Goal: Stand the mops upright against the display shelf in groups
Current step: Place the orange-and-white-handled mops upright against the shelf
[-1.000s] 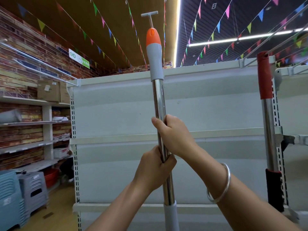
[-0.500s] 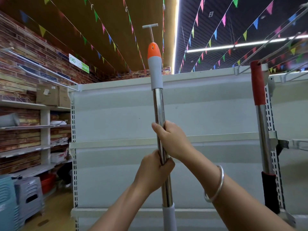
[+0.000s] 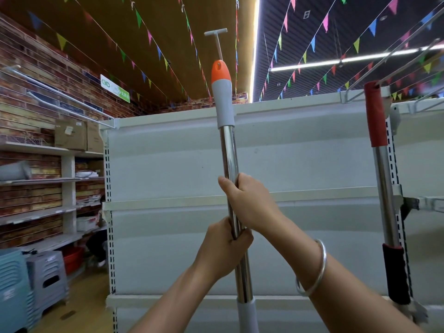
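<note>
Both hands grip one mop handle (image 3: 229, 150), stacked on its chrome shaft. The right hand (image 3: 249, 203), with a silver bangle (image 3: 317, 272) on its wrist, wraps the shaft above; the left hand (image 3: 225, 246) wraps it directly below, touching the right. The handle stands nearly upright in front of the white display shelf (image 3: 168, 164). A second mop (image 3: 382, 188), with a red grip, stands upright against the shelf's right upright post. Stacked plastic stools (image 3: 45, 277) sit at lower left.

Mop pole (image 3: 229, 152): polished, mirror-bright metal above and below the grip; top cap (image 3: 222, 92) matt grey and orange plastic. Shelf panel (image 3: 168, 164): smooth matt painted metal. Bracelet (image 3: 314, 270): shiny metal.
</note>
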The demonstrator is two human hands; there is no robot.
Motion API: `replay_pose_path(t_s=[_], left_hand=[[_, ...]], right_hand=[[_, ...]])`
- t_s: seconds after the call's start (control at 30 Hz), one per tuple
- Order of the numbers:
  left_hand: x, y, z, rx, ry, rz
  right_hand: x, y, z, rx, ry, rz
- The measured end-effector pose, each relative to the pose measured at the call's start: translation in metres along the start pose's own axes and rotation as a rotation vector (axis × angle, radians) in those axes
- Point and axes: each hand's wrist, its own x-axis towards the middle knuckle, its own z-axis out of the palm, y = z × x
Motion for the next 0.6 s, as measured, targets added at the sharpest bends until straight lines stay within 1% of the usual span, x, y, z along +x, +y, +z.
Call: replay_pose_path(t_s=[0.3, 0.47, 0.6], left_hand=[[0.006, 0.004, 0.001, -0.027, -0.013, 0.032], [0.006, 0.005, -0.002, -0.015, -0.011, 0.03], [0.005, 0.012, -0.004, -0.011, -0.037, 0.041]], right_hand=[[0.004, -0.002, -0.009, -0.003, -0.012, 0.013], [0.006, -0.003, -0.011, 0.059, -0.058, 0.011], [0.008, -0.001, -0.013, 0.082, -0.055, -0.008]])
